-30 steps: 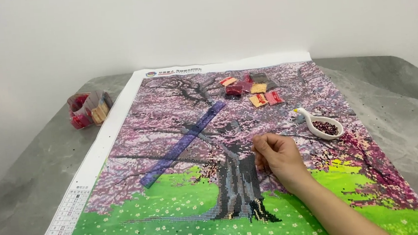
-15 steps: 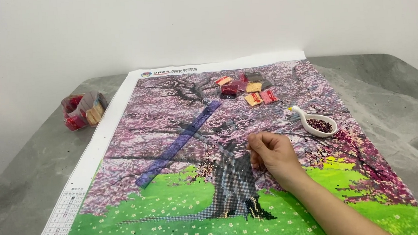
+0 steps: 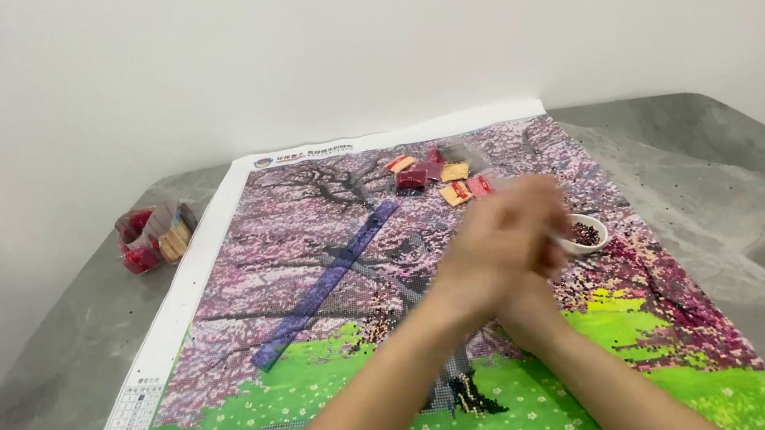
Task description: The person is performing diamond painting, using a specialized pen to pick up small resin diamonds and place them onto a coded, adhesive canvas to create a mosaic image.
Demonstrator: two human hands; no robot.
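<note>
My two hands meet above the middle of a large diamond-painting canvas (image 3: pixel 309 212) that shows a pink blossom tree on green grass. My left hand (image 3: pixel 487 250) reaches in from the lower left and lies across my right hand (image 3: pixel 532 300), hiding most of it. Both are blurred by motion, so I cannot tell whether either one holds anything. Just right of the hands sits a small white tray (image 3: pixel 587 231) of dark red beads, partly covered by my fingers. A translucent purple ruler (image 3: pixel 328 278) lies slantwise on the canvas to the left.
Several small red and yellow bead packets (image 3: pixel 438 172) lie near the canvas's top edge. A bundle of more packets (image 3: pixel 152 235) sits on the grey stone table (image 3: pixel 716 170) at the left. A white wall stands close behind.
My left hand has come into view and moved onto my right hand, which has lifted off the tree trunk towards the tray. The view has tilted slightly.
</note>
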